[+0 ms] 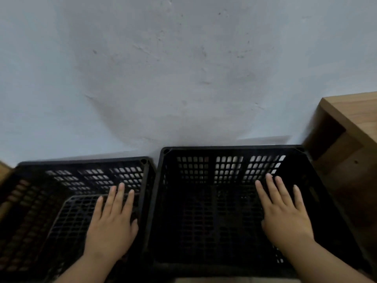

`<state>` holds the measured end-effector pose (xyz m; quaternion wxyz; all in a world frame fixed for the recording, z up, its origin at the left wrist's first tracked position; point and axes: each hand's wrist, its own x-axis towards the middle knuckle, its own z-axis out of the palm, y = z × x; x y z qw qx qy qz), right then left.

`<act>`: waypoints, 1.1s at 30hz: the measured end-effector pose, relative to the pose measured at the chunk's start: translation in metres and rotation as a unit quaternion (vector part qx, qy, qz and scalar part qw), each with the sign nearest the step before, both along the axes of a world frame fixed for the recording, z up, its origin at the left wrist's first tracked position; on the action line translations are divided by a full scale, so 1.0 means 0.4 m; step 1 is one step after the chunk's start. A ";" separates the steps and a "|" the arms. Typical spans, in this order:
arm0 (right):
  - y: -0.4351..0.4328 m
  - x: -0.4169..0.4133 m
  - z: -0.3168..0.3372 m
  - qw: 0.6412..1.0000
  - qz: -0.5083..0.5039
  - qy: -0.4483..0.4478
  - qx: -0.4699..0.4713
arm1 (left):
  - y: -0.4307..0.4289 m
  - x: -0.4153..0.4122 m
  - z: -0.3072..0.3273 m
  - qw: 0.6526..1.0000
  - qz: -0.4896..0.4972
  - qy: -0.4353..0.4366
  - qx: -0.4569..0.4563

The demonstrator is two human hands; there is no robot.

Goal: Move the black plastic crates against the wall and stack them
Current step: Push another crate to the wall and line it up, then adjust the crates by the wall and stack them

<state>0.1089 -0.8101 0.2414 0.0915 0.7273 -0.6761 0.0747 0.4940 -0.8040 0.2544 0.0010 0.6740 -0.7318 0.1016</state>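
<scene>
Both hands are flat and empty: left hand (111, 223) over the left crate (26, 211), right hand (283, 213) over the right crate (230, 148). These 2 black plastic crates sit side by side, far rims at the wall (183, 68), apparently unstacked, so regripping one probably follows.

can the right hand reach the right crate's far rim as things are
Probably yes: the right hand is open over the right crate, with nothing between it and that rim.
</scene>
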 end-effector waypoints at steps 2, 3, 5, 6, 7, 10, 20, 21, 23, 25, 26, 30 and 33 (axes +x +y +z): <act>0.039 0.070 0.015 1.000 0.018 -0.007 0.002 | 0.053 0.050 0.029 1.000 0.011 -0.005 0.006; 0.054 0.104 0.020 1.000 0.025 -0.011 0.000 | 0.076 0.075 0.042 1.000 0.018 -0.012 0.012; 0.080 0.178 0.028 0.999 0.032 -0.021 0.001 | 0.113 0.128 0.063 0.999 0.025 -0.026 0.015; 0.092 0.218 0.031 0.999 0.035 -0.025 0.005 | 0.128 0.154 0.071 0.999 0.025 -0.034 0.016; 0.102 0.260 0.033 0.999 0.038 -0.031 0.011 | 0.141 0.181 0.077 0.999 0.022 -0.044 0.016; 0.123 0.390 0.027 0.997 0.050 -0.034 0.045 | 0.169 0.270 0.069 0.998 0.021 -0.065 0.013; 0.137 0.842 0.024 0.982 0.006 -0.015 0.190 | 0.199 0.674 -0.008 0.993 0.010 -0.108 0.049; 0.134 0.881 0.017 0.979 -0.005 -0.019 0.202 | 0.192 0.714 -0.019 0.992 0.004 -0.114 0.049; 0.129 0.943 0.006 0.973 -0.032 -0.012 0.228 | 0.171 0.784 -0.030 0.992 0.003 -0.121 0.041; 0.128 0.979 -0.006 0.966 -0.058 0.009 0.251 | 0.148 0.843 -0.032 0.990 0.010 -0.138 0.025; 0.130 0.986 -0.013 0.963 -0.073 0.015 0.257 | 0.134 0.867 -0.038 0.990 0.012 -0.135 0.021; 0.137 0.981 -0.038 0.952 -0.125 0.019 0.280 | 0.085 0.936 -0.064 0.988 0.026 -0.145 0.051; 0.133 0.973 -0.053 0.955 -0.134 0.014 0.265 | 0.059 0.971 -0.078 0.985 0.044 -0.151 0.073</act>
